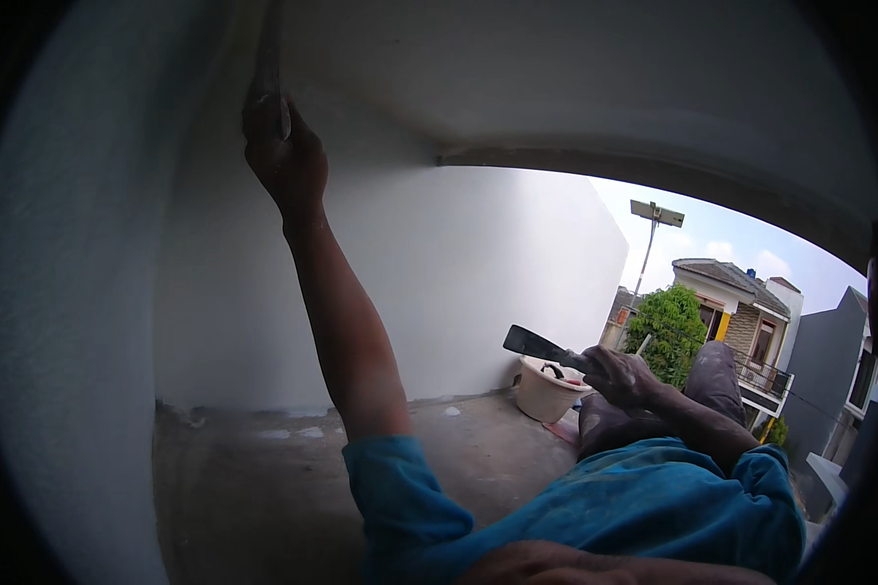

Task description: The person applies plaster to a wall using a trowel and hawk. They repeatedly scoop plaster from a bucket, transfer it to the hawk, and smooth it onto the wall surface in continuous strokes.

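1. My left hand (293, 161) is raised near the wall (390, 273), fingers curled round a long, dark tool (269, 49); shadow keeps me from telling what kind, or whether it touches the surface.
2. My right hand (622, 378) is closed round the handle of a scraper (537, 344), its dark, broad blade pointing left, above the knees.
3. Beyond the scraper, a pale bucket (544, 394) stands on the floor (263, 487).
4. Lettering on scraper or bucket I cannot make out from here.
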A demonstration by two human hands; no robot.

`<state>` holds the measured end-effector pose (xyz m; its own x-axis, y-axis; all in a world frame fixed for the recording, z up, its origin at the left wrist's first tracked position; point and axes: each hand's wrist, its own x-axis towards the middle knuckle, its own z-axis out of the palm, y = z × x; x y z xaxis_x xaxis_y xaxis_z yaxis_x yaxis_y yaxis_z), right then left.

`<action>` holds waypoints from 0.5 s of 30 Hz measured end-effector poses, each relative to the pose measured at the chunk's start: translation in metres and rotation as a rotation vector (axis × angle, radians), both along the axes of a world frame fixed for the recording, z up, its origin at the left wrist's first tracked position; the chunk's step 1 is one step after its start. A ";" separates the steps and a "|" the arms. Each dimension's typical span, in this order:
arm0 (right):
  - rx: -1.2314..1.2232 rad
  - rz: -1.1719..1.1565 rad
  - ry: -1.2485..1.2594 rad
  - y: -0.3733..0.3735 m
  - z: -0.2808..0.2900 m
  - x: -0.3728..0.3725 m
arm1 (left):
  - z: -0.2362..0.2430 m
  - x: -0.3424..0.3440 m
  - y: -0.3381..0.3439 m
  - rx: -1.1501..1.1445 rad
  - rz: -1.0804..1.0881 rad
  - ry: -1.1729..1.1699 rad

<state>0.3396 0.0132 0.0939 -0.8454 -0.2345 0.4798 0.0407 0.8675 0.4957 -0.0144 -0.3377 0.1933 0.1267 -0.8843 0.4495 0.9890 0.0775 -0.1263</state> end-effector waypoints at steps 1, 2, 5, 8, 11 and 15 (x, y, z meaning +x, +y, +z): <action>0.012 0.006 -0.010 -0.001 0.000 -0.002 | 0.003 -0.010 -0.003 0.022 0.059 -0.065; 0.027 0.001 -0.015 -0.003 0.001 -0.003 | 0.008 -0.019 -0.011 0.048 0.187 -0.105; 0.049 -0.034 -0.021 -0.003 0.000 -0.008 | 0.016 -0.036 -0.027 0.092 0.398 -0.154; 0.006 -0.044 -0.041 -0.004 0.007 -0.009 | 0.032 -0.028 -0.053 0.090 0.396 -0.115; 0.001 -0.022 -0.044 -0.008 0.008 -0.010 | 0.038 -0.039 -0.062 0.121 0.425 -0.071; -0.003 0.004 -0.048 -0.008 0.008 -0.011 | 0.038 -0.025 -0.058 -0.005 0.186 -0.017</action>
<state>0.3285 0.0054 0.1017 -0.8664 -0.2370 0.4395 0.0132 0.8690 0.4946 -0.0390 -0.3955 0.2310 0.2806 -0.8442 0.4568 0.9595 0.2590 -0.1107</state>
